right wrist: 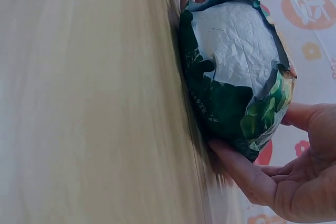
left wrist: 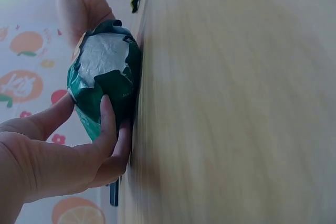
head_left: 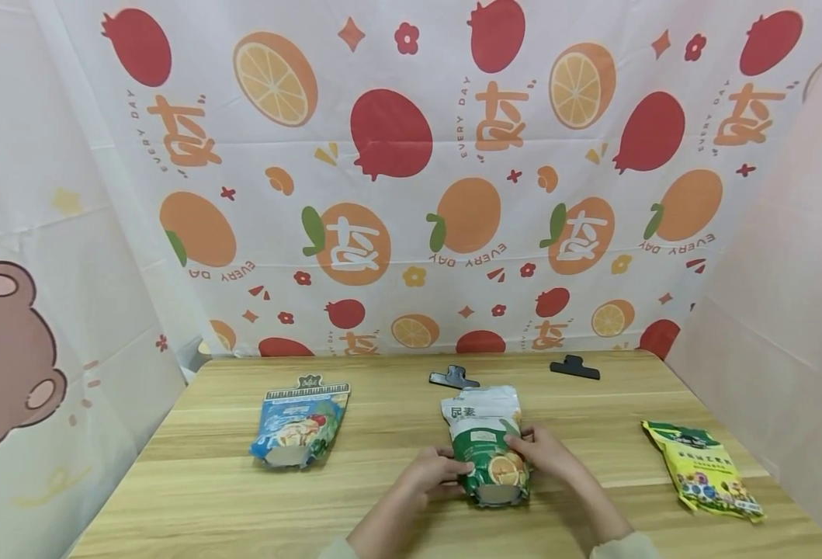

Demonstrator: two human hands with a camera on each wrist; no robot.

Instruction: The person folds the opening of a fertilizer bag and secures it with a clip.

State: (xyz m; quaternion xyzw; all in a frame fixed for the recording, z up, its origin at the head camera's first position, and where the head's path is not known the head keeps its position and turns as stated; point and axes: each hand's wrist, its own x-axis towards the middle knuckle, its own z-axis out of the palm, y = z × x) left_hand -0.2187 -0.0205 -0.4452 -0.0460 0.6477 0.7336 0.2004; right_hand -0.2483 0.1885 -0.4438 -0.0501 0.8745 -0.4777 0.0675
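A green and white fertilizer bag [head_left: 489, 458] with orange slices printed on it lies on the table, its white end toward the back. My left hand [head_left: 433, 472] grips its left side, thumb on top and fingers low along the edge. From the other side my right hand [head_left: 549, 453] holds it, the thumb lying on the printed front. Both wrist views show the bag's bottom end [left wrist: 105, 59], a pale panel with crinkled green edges. Just behind the bag is a black clip [head_left: 455, 377].
On the left lies a blue food bag [head_left: 295, 431] with a piano-patterned clip [head_left: 307, 390] across its top. A second black clip [head_left: 574, 367] lies at the back right. Near the right edge of the wooden table [head_left: 222, 497] is a yellow and green bag [head_left: 704, 470]. A fruit-printed cloth [head_left: 411, 233] hangs behind.
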